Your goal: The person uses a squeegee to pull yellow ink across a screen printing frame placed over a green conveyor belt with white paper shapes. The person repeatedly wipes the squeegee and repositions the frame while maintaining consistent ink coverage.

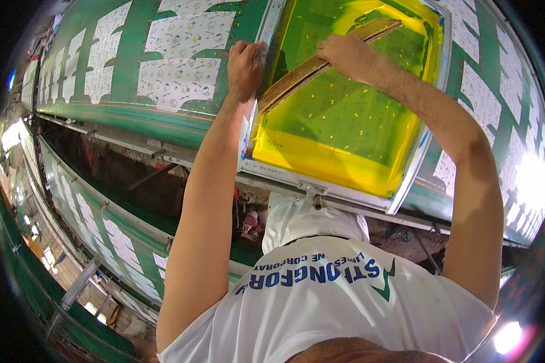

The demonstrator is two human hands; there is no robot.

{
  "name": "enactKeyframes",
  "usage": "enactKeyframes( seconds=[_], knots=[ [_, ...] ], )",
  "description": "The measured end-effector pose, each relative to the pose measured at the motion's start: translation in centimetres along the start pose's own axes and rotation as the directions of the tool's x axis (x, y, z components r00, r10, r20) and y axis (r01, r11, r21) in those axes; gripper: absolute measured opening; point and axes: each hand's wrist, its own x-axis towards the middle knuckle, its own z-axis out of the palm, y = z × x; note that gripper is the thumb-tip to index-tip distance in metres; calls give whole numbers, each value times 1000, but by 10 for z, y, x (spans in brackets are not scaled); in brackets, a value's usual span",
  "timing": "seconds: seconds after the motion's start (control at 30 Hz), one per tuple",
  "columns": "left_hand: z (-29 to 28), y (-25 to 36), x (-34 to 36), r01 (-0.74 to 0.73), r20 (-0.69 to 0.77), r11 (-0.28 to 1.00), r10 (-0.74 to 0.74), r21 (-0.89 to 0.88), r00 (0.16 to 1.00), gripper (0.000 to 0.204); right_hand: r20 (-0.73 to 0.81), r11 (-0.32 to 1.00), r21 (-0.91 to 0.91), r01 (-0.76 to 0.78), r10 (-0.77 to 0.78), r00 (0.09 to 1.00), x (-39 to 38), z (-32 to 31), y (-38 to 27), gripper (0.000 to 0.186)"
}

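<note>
A screen-printing frame [277,173] with pale metal rails lies on the green table, its mesh coated with yellow ink [327,148]. My left hand [246,68] is closed at the frame's left rail, the fingers curled over its edge. In my right hand [349,57] is a wooden squeegee [297,82], gripped near its middle. The squeegee lies slantwise across the mesh, from the lower left to the upper right. Its lower-left end comes close to the left rail. Thicker yellow ink shows along the mesh's borders.
White fabric pieces with small prints [181,57] lie in rows on the green table [127,115], left and right of the frame. A metal bracket [313,189] juts from the frame's near rail. Beyond a gap at left runs a second table [82,199] with more pieces.
</note>
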Motion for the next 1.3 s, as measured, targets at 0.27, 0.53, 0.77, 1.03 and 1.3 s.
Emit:
enactKeyframes(
  seconds=[0.27, 0.53, 0.77, 1.03, 1.3],
  knots=[
    [1, 3, -3, -2, -5, 999, 2, 36, 1000, 39, 91, 955, 117, -271, 262, 961, -49, 8, -97, 8],
    [8, -7, -2, -36, -11, 999, 36, 30, 999, 36, 103, 741, 206, -640, 634, 767, -114, -2, -247, 16],
    [15, -9, -2, 44, -5, 998, -44, 33, 999, 29, 41, 612, 357, -706, 745, 666, -124, -5, -283, 22],
    [11, -8, -3, 45, 7, 999, -45, 3, 999, 25, 101, 576, 343, -742, 763, 639, -117, -8, -203, 15],
    [9, 1, 0, -13, 34, 991, 9, 132, 999, 23, -80, 601, 273, -751, 793, 605, -89, -15, -51, 11]
  ],
)
